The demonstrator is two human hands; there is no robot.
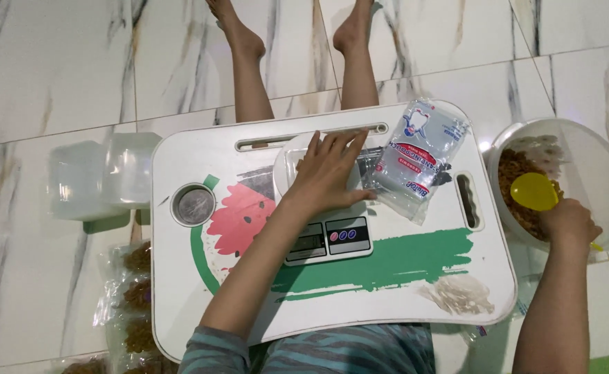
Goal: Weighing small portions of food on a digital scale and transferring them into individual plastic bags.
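Observation:
My left hand (326,173) lies flat, fingers spread, on a clear plastic bag resting on a white digital kitchen scale (328,239) in the middle of a white lap table (401,284). My right hand (569,220) grips the handle of a yellow scoop (534,191) inside a large clear bowl (595,159) of brown snack pieces (515,173) on the floor at the right. A pack of clear plastic bags (422,156) with a printed label lies on the table just right of my left hand.
Clear plastic containers (103,176) stand on the marble floor to the left. Several filled sealed bags of brown snack (135,298) lie at the lower left. The table has a round cup recess (193,204). My bare legs stretch out beyond the table.

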